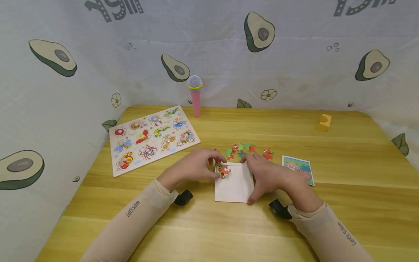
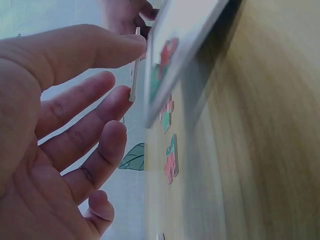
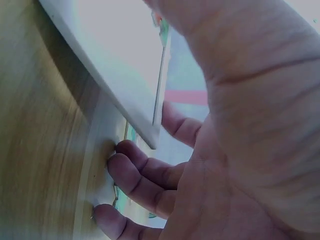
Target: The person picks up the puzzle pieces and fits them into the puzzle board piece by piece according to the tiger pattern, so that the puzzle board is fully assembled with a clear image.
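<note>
My left hand (image 1: 196, 165) pinches an orange-striped jigsaw piece (image 1: 224, 170) between thumb and fingers, over the top left part of a pale square puzzle board (image 1: 234, 189). Seen edge-on in the left wrist view, that piece (image 2: 134, 67) stands upright beside the board, whose glossy face mirrors red and green. The thumb of my right hand (image 1: 266, 174) lies at the board's near right corner, its fingers at the far edge, gripping the board. In the right wrist view the board (image 3: 107, 55) slants above the wood, casting a shadow.
Several red and green jigsaw pieces (image 1: 241, 147) lie behind the board. To the right is a picture card (image 1: 306, 176). A wooden insect peg puzzle (image 1: 137, 162) fills the left back, near a pink toy microphone (image 1: 195, 100). A yellow block (image 1: 324, 123) sits back right.
</note>
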